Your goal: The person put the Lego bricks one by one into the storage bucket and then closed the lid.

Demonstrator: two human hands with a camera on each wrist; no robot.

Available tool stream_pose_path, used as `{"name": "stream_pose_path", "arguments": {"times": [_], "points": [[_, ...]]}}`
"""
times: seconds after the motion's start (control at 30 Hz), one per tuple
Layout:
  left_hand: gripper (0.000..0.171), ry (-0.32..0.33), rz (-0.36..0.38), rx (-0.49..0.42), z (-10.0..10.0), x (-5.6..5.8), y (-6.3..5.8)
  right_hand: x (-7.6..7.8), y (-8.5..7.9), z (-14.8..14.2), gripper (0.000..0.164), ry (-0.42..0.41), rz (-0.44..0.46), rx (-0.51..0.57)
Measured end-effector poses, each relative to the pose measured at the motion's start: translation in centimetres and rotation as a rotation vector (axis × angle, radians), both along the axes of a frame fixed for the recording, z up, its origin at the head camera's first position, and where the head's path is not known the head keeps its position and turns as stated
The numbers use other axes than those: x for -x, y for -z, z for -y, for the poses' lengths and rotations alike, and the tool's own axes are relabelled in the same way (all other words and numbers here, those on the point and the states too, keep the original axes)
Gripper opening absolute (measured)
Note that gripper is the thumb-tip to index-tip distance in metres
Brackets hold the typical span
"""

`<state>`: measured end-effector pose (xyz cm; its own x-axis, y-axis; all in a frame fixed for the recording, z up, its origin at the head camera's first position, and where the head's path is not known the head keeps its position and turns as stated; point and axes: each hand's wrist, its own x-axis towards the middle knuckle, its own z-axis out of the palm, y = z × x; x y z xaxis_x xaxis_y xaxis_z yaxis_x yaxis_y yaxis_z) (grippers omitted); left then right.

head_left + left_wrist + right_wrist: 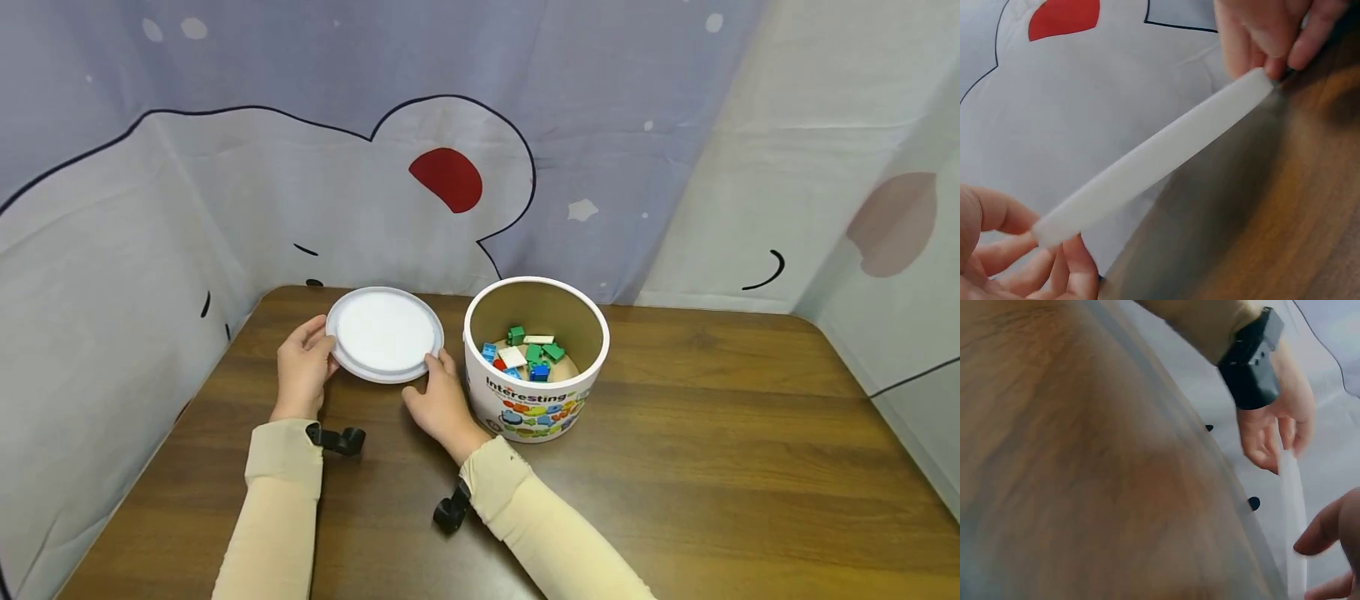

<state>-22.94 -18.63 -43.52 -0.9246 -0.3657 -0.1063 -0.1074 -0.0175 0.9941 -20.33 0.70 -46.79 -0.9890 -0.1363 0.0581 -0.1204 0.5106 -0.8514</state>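
Observation:
A round white lid [386, 333] is held by both hands, left of the bucket and above the table in the left wrist view. My left hand [302, 367] grips its left edge, thumb on the rim and fingers beneath. At its right edge my right hand [444, 404] pinches the rim between thumb and fingers. In the left wrist view the lid [1154, 162] appears edge-on as a thick white band between the two hands. Right beside the right hand stands a white bucket [536, 412], uncovered, with several green, blue, white and red toy bricks [534, 353] on its bottom.
The brown wooden table [712, 442] carries the bucket near its back edge. A patterned cloth curtain [637, 125] hangs behind the table and along both sides. Each wrist wears a black camera strap [335, 439].

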Motion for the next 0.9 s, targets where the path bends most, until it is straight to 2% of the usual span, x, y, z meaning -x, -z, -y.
{"name": "stream_pose_path", "arguments": {"times": [0.13,0.27,0.43,0.57,0.73,0.9], "points": [[0.053,0.047,0.001,-0.083,-0.3,-0.2,-0.8,-0.7,-0.5,-0.4,0.06,-0.017,-0.087,-0.119],[0.05,0.078,-0.05,-0.148,-0.5,-0.8,-2.0,-1.6,-1.3,-0.7,0.052,-0.047,-0.201,-0.27],[0.035,0.089,-0.134,-0.258,-0.9,-1.3,-3.6,-2.4,-2.5,-0.9,0.041,-0.056,-0.368,-0.389],[0.022,0.097,-0.168,-0.318,-1.4,-1.8,-4.8,-2.9,-3.3,-1.4,0.023,-0.035,-0.532,-0.457],[0.017,0.141,-0.205,-0.298,-2.3,-2.8,-6.5,-3.4,-4.2,-2.1,0.01,-0.03,-0.709,-0.475],[0.023,0.157,-0.319,-0.245,-3.6,-4.2,-8.3,-4.0,-5.5,-3.1,0.009,-0.044,-0.822,-0.38]]}}
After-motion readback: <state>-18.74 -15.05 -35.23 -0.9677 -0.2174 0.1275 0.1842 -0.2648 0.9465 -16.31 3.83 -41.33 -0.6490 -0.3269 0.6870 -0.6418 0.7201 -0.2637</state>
